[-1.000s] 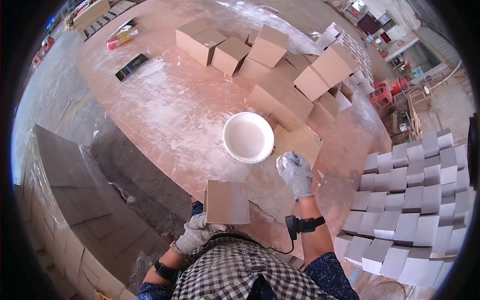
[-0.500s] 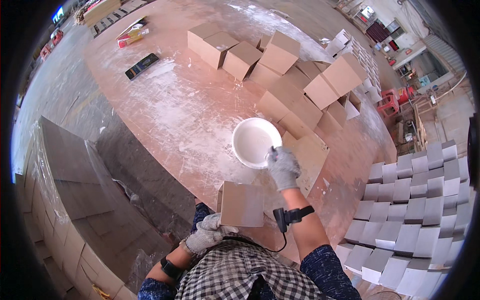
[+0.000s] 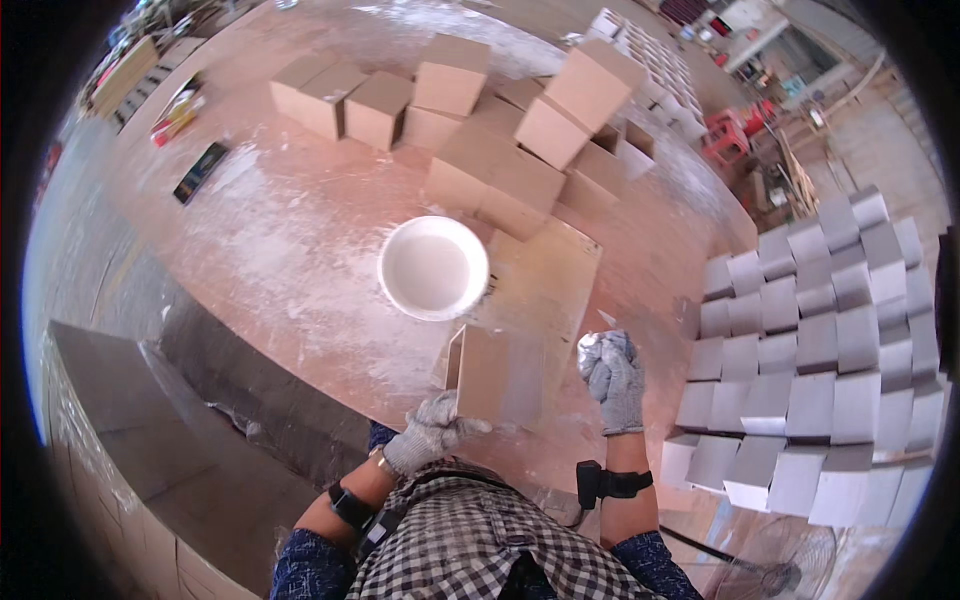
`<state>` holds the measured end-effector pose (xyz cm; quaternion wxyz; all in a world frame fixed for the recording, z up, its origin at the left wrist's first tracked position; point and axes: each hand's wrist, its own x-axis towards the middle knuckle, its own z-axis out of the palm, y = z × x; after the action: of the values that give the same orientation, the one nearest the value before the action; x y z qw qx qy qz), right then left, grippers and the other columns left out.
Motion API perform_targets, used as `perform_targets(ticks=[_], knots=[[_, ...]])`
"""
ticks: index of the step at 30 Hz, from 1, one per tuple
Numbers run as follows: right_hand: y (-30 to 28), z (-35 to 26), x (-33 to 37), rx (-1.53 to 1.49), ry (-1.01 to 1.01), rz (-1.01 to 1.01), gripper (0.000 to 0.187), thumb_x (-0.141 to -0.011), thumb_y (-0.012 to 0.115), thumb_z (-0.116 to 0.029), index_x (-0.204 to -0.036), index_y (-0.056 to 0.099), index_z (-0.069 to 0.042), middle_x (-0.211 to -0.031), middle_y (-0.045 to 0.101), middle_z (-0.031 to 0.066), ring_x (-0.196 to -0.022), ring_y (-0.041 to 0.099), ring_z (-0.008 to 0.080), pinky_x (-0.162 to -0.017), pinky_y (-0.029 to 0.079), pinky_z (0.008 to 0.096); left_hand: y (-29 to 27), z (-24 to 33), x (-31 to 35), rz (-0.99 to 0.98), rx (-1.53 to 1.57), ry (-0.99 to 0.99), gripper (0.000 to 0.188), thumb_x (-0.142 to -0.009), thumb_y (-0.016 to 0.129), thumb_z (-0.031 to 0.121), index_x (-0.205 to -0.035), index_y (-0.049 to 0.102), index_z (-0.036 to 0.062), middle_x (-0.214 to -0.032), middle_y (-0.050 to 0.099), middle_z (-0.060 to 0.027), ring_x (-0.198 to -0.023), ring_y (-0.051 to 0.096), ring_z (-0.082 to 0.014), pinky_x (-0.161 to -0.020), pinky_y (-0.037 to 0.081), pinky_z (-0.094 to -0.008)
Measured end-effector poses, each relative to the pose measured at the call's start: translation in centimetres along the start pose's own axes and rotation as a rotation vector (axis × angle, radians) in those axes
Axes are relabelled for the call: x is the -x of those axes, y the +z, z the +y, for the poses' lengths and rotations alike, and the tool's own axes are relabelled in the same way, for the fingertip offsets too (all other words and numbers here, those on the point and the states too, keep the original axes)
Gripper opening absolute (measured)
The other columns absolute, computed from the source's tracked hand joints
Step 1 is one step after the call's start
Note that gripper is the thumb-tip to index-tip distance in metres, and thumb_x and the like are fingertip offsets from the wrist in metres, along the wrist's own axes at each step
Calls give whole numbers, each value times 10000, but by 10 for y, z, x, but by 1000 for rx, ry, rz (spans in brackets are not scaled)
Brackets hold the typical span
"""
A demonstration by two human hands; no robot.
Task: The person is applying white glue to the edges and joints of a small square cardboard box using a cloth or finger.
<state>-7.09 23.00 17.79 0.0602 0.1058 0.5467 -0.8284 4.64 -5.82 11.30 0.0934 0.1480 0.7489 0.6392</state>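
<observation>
My left hand (image 3: 436, 432), in a grey knitted glove, grips the lower left edge of a small brown cardboard box (image 3: 482, 372). The box has an open side facing left, and its right part carries a pale, wet-looking coat. My right hand (image 3: 615, 376), gloved too, is closed to the right of the box and apart from it. Whitish, shiny stuff shows at its fingers with a thin pale tip above; its kind cannot be made out. Beyond the box stands a white round bowl (image 3: 384, 270) holding whitish liquid.
Brown cardboard boxes (image 3: 505, 180) are piled across the table's far side. A flat board (image 3: 560, 270) lies right of the bowl, and a phone (image 3: 201, 174) lies far left. Stacked pale boxes (image 3: 812, 350) rise at right; a plastic-wrapped stack (image 3: 130, 400) stands at left.
My right hand has left the bowl's rim and moved right and nearer to me. My left hand keeps its hold on the box. The view has shifted, moving the bowl leftward.
</observation>
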Motion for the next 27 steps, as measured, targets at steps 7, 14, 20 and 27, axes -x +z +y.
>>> perform_targets(ticks=[7, 14, 20, 27], knots=[[-27, -15, 64, 544, -186, -26, 124, -856, 704, -122, -883, 606, -50, -856, 611, 39, -746, 586, 176, -663, 508, 339, 62, -39, -79, -144, -194, 99, 352, -846, 653, 110, -1197, 637, 83, -1174, 653, -133, -1060, 627, -343, -936, 508, -407], [43, -3, 57, 1874, -866, 161, 137, -835, 726, -221, -853, 632, -123, -811, 598, 71, -740, 606, 284, -669, 503, 415, 72, -48, -73, -60, 75, 133, 283, -818, 735, 98, -1098, 694, 106, -1068, 681, -128, -1008, 648, -309, -851, 528, -360], [41, 0, 32, 1703, -884, 151, 163, -858, 701, -280, -881, 641, -130, -798, 563, 71, -707, 580, 287, -630, 481, 420, 76, -55, -68, 2, 149, 43, 338, -802, 745, 124, -1133, 678, 108, -1115, 678, -116, -1041, 643, -298, -873, 518, -362], [69, 3, 40, 1791, -1047, 125, 177, -854, 708, -279, -896, 624, -129, -835, 570, 69, -715, 573, 278, -641, 469, 429, 77, -60, -73, -37, 35, 126, 399, -786, 703, 118, -1178, 640, 89, -1139, 657, -146, -1060, 617, -356, -894, 508, -390]])
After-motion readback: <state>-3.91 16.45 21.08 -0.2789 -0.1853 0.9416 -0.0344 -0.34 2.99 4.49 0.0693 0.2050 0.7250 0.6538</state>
